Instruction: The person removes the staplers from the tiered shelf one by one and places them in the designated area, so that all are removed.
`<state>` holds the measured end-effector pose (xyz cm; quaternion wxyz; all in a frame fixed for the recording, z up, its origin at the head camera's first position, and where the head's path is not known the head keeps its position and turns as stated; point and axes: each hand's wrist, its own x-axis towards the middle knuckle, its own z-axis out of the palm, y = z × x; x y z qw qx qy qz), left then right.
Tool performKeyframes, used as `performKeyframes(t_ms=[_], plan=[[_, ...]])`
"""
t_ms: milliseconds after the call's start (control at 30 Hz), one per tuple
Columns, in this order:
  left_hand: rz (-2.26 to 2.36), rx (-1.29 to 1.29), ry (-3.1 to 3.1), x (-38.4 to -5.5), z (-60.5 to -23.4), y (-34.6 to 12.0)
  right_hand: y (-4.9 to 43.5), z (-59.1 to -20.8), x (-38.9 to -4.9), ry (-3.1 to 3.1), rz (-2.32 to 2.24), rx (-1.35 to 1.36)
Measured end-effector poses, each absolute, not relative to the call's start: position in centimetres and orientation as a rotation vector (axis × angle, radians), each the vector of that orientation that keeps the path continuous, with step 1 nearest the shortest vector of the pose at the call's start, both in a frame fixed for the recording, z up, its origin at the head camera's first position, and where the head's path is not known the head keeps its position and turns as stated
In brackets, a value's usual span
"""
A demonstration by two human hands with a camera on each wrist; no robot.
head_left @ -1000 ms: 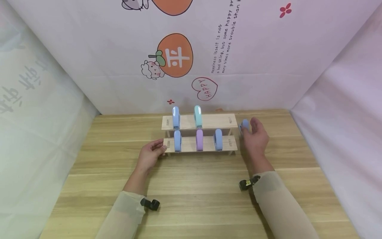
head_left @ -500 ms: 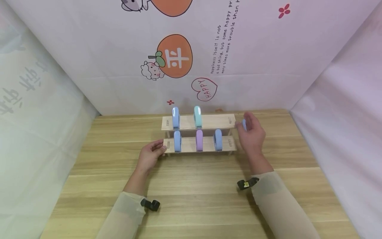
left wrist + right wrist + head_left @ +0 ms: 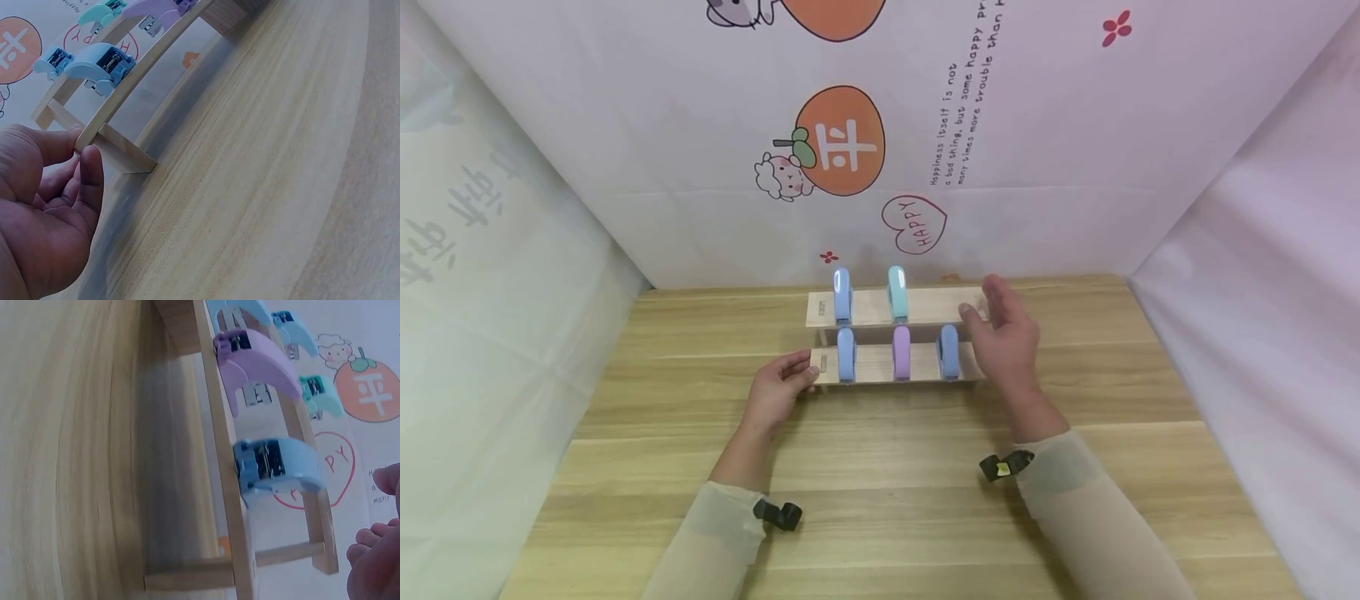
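Observation:
My left hand [image 3: 775, 393] pinches the left end of the front wooden rack [image 3: 874, 364] between thumb and fingers; the left wrist view shows the thumb on top. On this rack sit a light blue spring clip [image 3: 846, 354], a purple clip [image 3: 901, 352] and a bluer clip [image 3: 949, 351]. Behind, the rear rack [image 3: 936, 305] carries a blue clip [image 3: 842, 296] and a mint clip [image 3: 897, 293]. My right hand [image 3: 1009, 343] hovers over the racks' right ends, thumb and fingers apart with nothing visible between them; only part of it shows in the right wrist view.
Both racks stand on short legs on the wood-grain table [image 3: 880, 492], close to the printed white backdrop [image 3: 1037, 225]. White cloth sides hang left [image 3: 497, 333] and right [image 3: 1262, 333].
My right hand has moved left from beside the racks to over their right ends. The blue clip seen by that hand earlier is out of sight now. My left hand stays put.

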<state>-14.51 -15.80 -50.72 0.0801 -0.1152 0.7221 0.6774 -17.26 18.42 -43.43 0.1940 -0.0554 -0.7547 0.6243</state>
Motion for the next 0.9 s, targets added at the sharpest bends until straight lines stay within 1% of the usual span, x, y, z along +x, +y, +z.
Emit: performKeyframes(t_ms=[333,733,900], plan=[[2.033,-0.337,2.172,-14.7,-50.7,-15.8,17.1,-43.1,-17.2,-2.202,1.720,-0.119],[2.035,-0.338,2.167,-14.4,-50.9,-15.9,14.5,-43.2,-17.4,-2.286,1.702,0.013],[2.048,-0.331,2.168,-14.3,-51.0,-15.9,13.3,-43.3,-17.6,-2.312,1.712,0.001]])
